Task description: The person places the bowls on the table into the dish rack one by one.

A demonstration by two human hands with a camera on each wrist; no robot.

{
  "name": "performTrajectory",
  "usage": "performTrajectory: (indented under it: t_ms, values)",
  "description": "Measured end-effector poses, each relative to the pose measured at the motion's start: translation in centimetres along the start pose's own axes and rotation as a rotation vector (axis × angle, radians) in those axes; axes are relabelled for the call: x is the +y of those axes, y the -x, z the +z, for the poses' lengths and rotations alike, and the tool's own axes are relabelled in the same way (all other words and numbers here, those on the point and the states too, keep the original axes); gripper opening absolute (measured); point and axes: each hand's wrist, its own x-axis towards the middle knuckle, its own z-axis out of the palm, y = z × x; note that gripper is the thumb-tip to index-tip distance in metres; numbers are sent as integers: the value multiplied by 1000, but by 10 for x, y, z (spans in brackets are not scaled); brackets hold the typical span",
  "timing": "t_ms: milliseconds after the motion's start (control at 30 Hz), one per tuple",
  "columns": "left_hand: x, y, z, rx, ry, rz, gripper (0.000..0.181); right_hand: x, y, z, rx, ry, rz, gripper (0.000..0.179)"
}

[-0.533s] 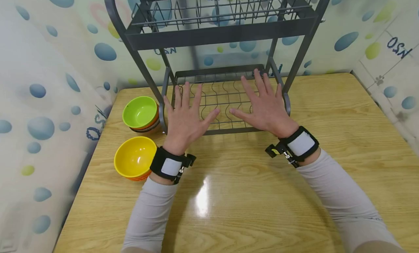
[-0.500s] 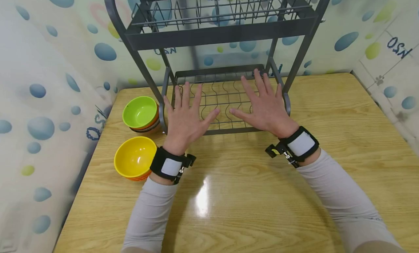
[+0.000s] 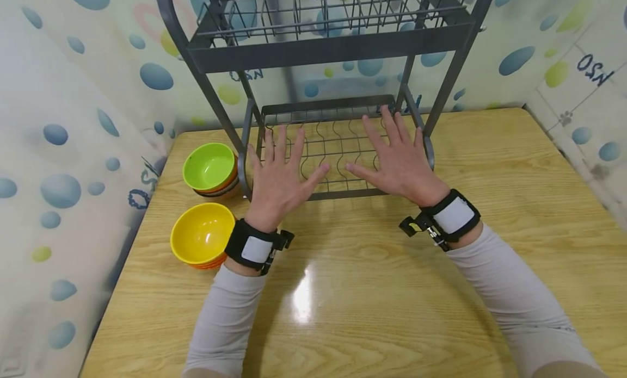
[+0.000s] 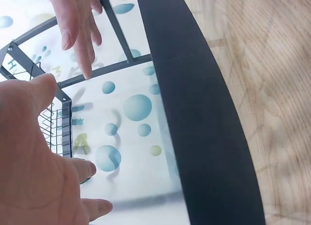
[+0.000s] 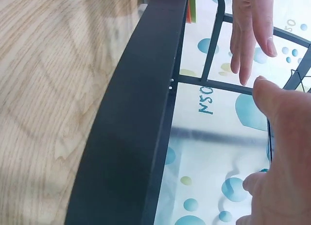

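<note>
In the head view my left hand (image 3: 278,185) is held out palm down with its fingers spread, over the left front of the lower shelf of a dark metal dish rack (image 3: 338,194). My right hand (image 3: 401,163) mirrors it on the right side, fingers also spread. Neither hand holds anything, and the two thumbs point toward each other with a gap between them. Both wrist views show the rack's broad dark front bar (image 4: 194,108) close by, with the thumb of the opposite hand's side and fingers above the lower tier.
Left of the rack stands a stack of bowls with a green bowl (image 3: 209,166) on top. Nearer is another stack topped by a yellow bowl (image 3: 202,234). The wooden table (image 3: 372,302) meets a patterned wall (image 3: 63,220) at the left and back.
Both hands have shifted very slightly to the right in the head view. The fingers stay spread, and the rack and bowls stand as before.
</note>
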Motion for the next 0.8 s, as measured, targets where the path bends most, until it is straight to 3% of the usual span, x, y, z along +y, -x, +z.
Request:
performTrajectory:
  t_ms: [233, 433, 667, 733, 800]
  values:
    - [2, 8, -16, 14, -10, 26, 88, -4, 1, -10, -21, 36, -23, 95]
    - [-1, 25, -45, 8, -26, 102, 84, 1, 8, -28, -58, -3, -84, 92]
    - [-28, 59, -78, -55, -12, 234, 73, 25, 32, -44, -131, -158, -217, 78]
    - [-39, 70, -83, -63, -2, 266, 70, 32, 41, -43, -101, -209, -235, 70]
    - [-48, 83, -87, -71, 1, 274, 65, 40, 50, -41, -7, -244, -246, 59]
